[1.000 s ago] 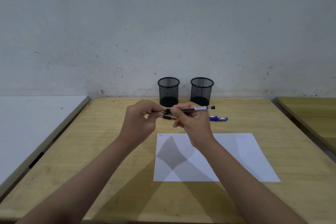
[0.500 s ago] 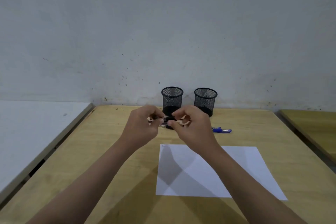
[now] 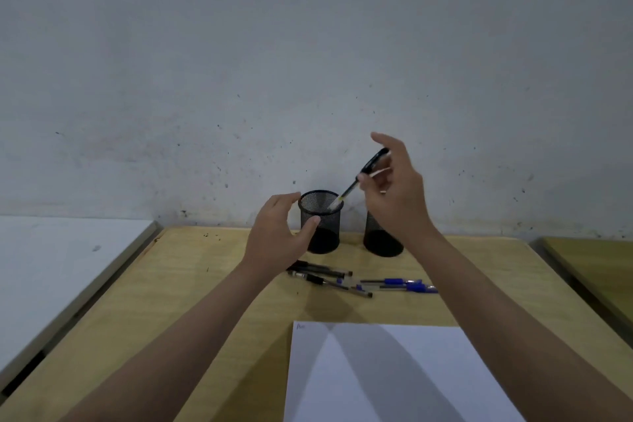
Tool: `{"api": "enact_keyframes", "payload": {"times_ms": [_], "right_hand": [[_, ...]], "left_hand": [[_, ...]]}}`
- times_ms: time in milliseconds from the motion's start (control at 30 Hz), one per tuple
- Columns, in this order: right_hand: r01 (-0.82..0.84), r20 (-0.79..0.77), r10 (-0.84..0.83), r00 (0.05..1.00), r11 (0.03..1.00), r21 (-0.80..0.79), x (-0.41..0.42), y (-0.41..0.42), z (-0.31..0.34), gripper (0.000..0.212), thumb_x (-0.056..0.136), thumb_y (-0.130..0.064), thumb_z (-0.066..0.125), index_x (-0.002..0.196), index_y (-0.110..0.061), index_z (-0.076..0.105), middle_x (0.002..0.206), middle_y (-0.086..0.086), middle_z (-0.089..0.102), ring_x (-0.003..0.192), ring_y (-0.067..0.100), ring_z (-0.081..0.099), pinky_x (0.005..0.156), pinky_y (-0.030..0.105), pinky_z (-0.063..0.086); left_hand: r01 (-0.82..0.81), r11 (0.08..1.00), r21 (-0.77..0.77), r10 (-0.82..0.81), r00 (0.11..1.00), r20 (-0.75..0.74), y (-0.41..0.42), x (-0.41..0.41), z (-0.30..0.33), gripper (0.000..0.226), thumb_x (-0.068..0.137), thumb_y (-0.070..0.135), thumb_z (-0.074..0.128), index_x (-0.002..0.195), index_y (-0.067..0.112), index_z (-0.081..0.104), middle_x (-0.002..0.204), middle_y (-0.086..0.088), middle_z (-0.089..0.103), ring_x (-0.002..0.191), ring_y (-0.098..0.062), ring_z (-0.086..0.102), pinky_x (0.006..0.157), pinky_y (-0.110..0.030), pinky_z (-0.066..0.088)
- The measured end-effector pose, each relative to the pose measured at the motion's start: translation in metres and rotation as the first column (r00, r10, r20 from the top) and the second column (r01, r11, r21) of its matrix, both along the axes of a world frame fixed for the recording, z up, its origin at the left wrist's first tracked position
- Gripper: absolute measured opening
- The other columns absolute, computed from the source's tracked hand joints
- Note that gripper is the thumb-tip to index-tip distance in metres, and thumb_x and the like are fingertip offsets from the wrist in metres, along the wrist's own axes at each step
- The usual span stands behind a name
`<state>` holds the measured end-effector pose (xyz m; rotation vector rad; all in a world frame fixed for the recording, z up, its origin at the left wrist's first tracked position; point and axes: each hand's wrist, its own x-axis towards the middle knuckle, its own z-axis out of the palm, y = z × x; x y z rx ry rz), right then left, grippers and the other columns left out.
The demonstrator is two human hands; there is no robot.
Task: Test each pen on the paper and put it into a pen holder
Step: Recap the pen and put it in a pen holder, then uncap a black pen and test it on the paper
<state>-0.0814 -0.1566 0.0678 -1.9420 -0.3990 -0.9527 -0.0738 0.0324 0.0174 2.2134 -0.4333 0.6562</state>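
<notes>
- The wall (image 3: 308, 62) is filling the upper half of the view; it is pale grey and is showing dark specks and scuffs near its base.
- The wooden table (image 3: 191, 301) is lying below the wall and is carrying every task item.
- The white paper (image 3: 394, 380) is lying flat on the near right part of the table. A small scribble (image 3: 300, 326) is showing in its top left corner; it is too small to be read.
- The left pen holder (image 3: 320, 221), a black mesh cup, is standing upright at the far edge of the table. The right pen holder (image 3: 382, 238) is standing just beside it and is partly hidden behind the right wrist.
- The left hand (image 3: 279, 238) is curving half open around the left side of the left pen holder; the thumb is lying against the mesh and the fingers are reaching toward the rim. It is gripping nothing firmly.
- The right hand (image 3: 394, 188) is hovering above the holders with its fingers spread loosely. Whether it is touching the black pen cannot be told.
- The black pen (image 3: 363, 175) is tilting, with its lower tip inside the mouth of the left pen holder. No label is legible on it.
- The loose pens (image 3: 359, 283), black ones and blue ones, are lying in a row between the holders and the paper.
</notes>
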Motion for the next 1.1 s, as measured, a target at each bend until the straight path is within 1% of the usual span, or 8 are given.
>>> {"api": "enact_keyframes", "payload": {"times_ms": [100,200,267,367,600,900,1000,1100], "right_hand": [[0.037,-0.04,-0.034,0.999,0.997,0.067,0.033,-0.001,0.007,0.044,0.083,-0.003,0.065,0.122,-0.015,0.05,0.075,-0.009,0.055,0.059,0.001,0.059,0.056,0.009,0.045],[0.047,-0.134,-0.047,0.99,0.999,-0.001,0.059,0.003,-0.002,0.047,0.083,-0.003,0.064,0.126,-0.015,0.049,0.077,-0.004,0.058,0.059,0.0,0.057,0.057,0.007,0.043],[0.026,-0.24,-0.046,0.97,0.996,-0.086,0.072,0.007,-0.015,0.053,0.083,-0.004,0.064,0.132,-0.017,0.046,0.077,0.001,0.06,0.063,0.01,0.058,0.064,0.02,0.049],[0.005,-0.381,-0.085,0.921,0.979,-0.205,0.085,0.011,-0.034,0.059,0.083,-0.009,0.065,0.135,-0.018,0.039,0.084,0.009,0.065,0.074,0.022,0.062,0.071,0.035,0.053],[0.06,-0.458,-0.204,0.865,0.949,-0.31,0.094,0.013,-0.05,0.041,0.087,-0.017,0.063,0.121,-0.002,0.048,0.109,0.017,0.057,0.1,0.029,0.056,0.082,0.038,0.049],[0.112,-0.329,-0.21,0.92,0.949,-0.294,0.066,0.013,-0.047,0.033,0.088,-0.018,0.062,0.116,-0.002,0.054,0.102,0.014,0.058,0.091,0.022,0.053,0.073,0.026,0.038],[0.056,-0.316,-0.156,0.936,0.951,-0.305,0.046,0.014,-0.054,0.014,0.084,-0.014,0.065,0.095,-0.006,0.062,0.082,0.008,0.063,0.074,0.017,0.057,0.067,0.031,0.048],[-0.093,-0.434,-0.092,0.896,0.917,-0.387,0.026,0.017,-0.07,0.005,0.082,-0.015,0.066,0.086,-0.012,0.067,0.077,0.002,0.066,0.072,0.017,0.062,0.069,0.036,0.055]], "left_hand": [[-0.04,0.995,0.094,0.052,0.99,-0.133,-0.011,0.029,-0.005,0.062,0.084,0.04,0.062,0.13,0.002,0.046,0.132,-0.013,0.053,0.124,-0.027,0.046,0.1,-0.028,0.034],[-0.071,0.989,0.132,0.087,0.988,-0.126,-0.018,0.048,-0.013,0.04,0.085,0.045,0.058,0.095,0.007,0.055,0.089,-0.009,0.058,0.091,-0.031,0.057,0.08,-0.04,0.048],[-0.076,0.989,0.13,0.093,0.987,-0.128,-0.019,0.055,-0.019,0.038,0.086,0.046,0.055,0.081,0.009,0.05,0.075,-0.003,0.053,0.075,-0.028,0.055,0.067,-0.04,0.049],[-0.045,0.991,0.123,0.059,0.992,-0.114,-0.021,0.06,-0.026,0.047,0.086,0.041,0.058,0.106,-0.001,0.062,0.104,-0.019,0.065,0.097,-0.031,0.061,0.084,-0.037,0.048],[-0.037,0.997,0.06,0.043,0.995,-0.089,-0.02,0.063,-0.035,0.061,0.084,0.039,0.063,0.126,-0.003,0.051,0.131,-0.018,0.055,0.122,-0.027,0.051,0.095,-0.023,0.036],[-0.036,0.994,0.106,0.051,0.988,-0.144,-0.016,0.059,-0.043,0.067,0.087,0.043,0.056,0.138,0.003,0.037,0.146,-0.016,0.038,0.136,-0.028,0.032,0.105,-0.03,0.028],[-0.019,0.994,0.109,0.034,0.99,-0.138,-0.007,0.038,-0.046,0.064,0.088,0.038,0.058,0.138,0.004,0.037,0.147,-0.013,0.037,0.138,-0.023,0.03,0.106,-0.024,0.021],[0.012,0.992,0.126,0.007,0.988,-0.152,0.007,0.008,-0.056,0.062,0.087,0.037,0.058,0.138,0.007,0.038,0.147,-0.009,0.038,0.137,-0.021,0.031,0.107,-0.027,0.023]]}}
